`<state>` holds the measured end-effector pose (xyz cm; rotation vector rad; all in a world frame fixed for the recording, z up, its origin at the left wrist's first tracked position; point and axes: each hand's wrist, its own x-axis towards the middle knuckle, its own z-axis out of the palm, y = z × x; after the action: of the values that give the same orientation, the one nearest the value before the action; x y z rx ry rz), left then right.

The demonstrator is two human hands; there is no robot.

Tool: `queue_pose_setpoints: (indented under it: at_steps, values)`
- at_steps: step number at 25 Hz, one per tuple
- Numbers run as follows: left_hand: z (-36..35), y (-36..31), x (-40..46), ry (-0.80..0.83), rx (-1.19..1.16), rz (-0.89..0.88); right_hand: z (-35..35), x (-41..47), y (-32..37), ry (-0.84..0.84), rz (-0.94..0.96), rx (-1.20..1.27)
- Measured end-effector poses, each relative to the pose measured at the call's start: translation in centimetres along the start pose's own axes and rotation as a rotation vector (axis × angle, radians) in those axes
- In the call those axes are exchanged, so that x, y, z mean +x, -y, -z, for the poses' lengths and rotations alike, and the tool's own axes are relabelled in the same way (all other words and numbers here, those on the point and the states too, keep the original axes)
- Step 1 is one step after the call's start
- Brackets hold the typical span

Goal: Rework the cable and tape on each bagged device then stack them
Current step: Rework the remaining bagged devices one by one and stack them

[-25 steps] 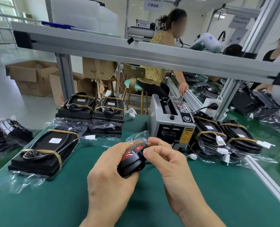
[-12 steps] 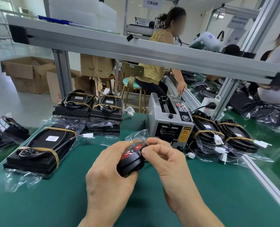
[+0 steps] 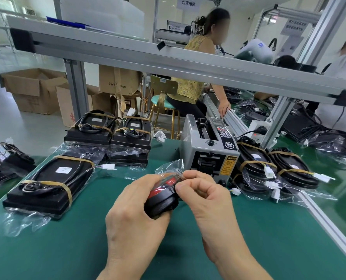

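Both hands work a bagged black-and-red device just in front of the grey tape dispenser.

The left hand [image 3: 135,211] wraps its fingers around the bagged device [image 3: 161,199], holding it above the green mat [image 3: 67,249], while the right hand [image 3: 206,201] pinches the clear plastic at the device's top with curled fingers. The tape dispenser [image 3: 208,152] stands just behind the hands. Left of the dispenser sit 2 stacks of taped devices [image 3: 109,136], and nearer on that side lies 1 flat bagged unit [image 3: 48,184] banded with tan tape, its cable coiled on top. Right of the dispenser, touching it, lie 2 more bagged units [image 3: 273,168] with white connectors.
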<state>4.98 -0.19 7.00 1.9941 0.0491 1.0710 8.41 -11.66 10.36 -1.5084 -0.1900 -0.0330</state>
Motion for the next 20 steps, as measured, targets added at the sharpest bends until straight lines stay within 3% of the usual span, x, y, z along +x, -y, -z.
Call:
queue_pose_setpoints:
  at_steps: [4, 9, 20]
  values:
    - [0.07, 0.38, 0.02, 0.007, 0.008, 0.012, -0.09, -0.02, -0.13, -0.009, 0.021, -0.038]
    - [0.02, 0.27, 0.00, -0.009, 0.002, 0.010, -0.16, -0.08, 0.10, 0.007, -0.004, 0.109]
    - [-0.01, 0.38, -0.08, 0.027, 0.024, 0.023, -0.46, -0.02, 0.10, -0.001, 0.049, -0.040]
